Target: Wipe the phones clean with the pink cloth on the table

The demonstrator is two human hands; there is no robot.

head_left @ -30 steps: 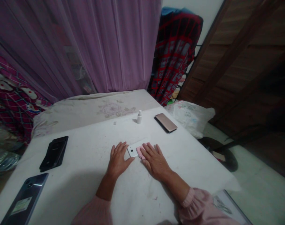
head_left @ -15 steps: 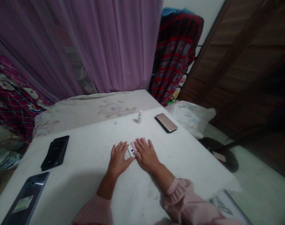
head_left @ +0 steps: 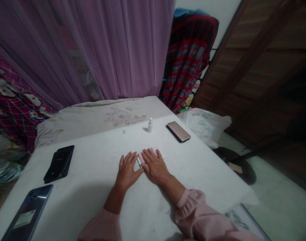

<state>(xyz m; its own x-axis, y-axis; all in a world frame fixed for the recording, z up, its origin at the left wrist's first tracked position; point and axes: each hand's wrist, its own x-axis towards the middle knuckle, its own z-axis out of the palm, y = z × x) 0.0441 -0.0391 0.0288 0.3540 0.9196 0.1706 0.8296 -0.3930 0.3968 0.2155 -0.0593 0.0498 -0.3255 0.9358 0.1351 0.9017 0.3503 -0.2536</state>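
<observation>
Slightly spread right fingers [head_left: 150, 158] press a pink piece [head_left: 153, 150] near a small white bottle [head_left: 150, 126]

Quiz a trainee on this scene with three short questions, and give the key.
1. Which hand lies on the pink piece?
2. True or false: the small white bottle stands upright on the white tabletop.
3. Which lies closer to the bottle?
A. The gold smartphone
B. The black smartphone

Key:
1. The right hand
2. True
3. A
</observation>
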